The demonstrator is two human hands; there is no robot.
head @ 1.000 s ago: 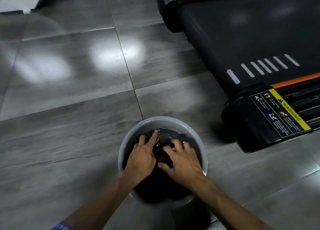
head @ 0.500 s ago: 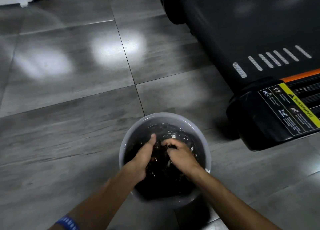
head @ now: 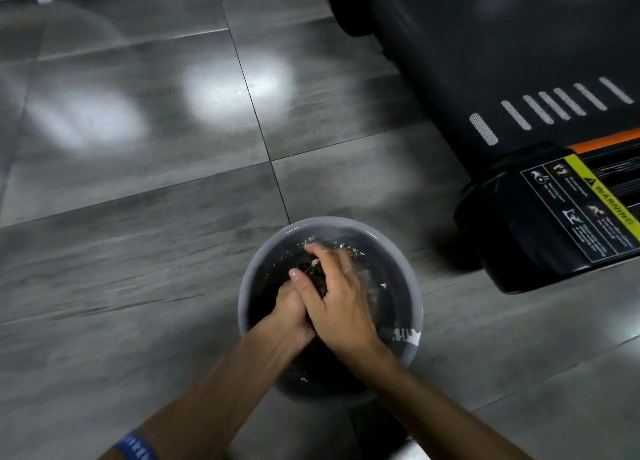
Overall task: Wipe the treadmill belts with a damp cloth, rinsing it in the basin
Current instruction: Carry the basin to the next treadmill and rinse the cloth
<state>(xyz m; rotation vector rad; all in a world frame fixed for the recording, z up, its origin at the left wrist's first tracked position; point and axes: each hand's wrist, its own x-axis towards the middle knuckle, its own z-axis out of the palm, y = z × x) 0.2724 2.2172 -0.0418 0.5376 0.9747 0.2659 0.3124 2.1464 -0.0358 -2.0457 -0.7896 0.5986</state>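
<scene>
Floor (head: 138,251): grey tiles with dark seams, two bright patches of reflected light up and to the left of the hands.
Basin (head: 249,286): round and grey, standing on the floor, holding dark water; both hands are inside it.
Left hand (head: 289,309): low in the basin, thumb pointing up, fingers curled round the cloth; it lies partly under the right hand.
Right hand (head: 341,300): laid over the left hand, fingers bent down onto the cloth (the grip looks like a squeeze, with splashes around the fingertips).
Cloth (head: 313,274): dark, wet, bunched between the two hands, only a small part showing.
Treadmill (head: 485,61): up and to the right of the hands, black belt with white dashes, orange trim, a yellow warning label (head: 585,203) on its end cap.
Wristband (head: 138,451): blue, on the left forearm, below the hands.
</scene>
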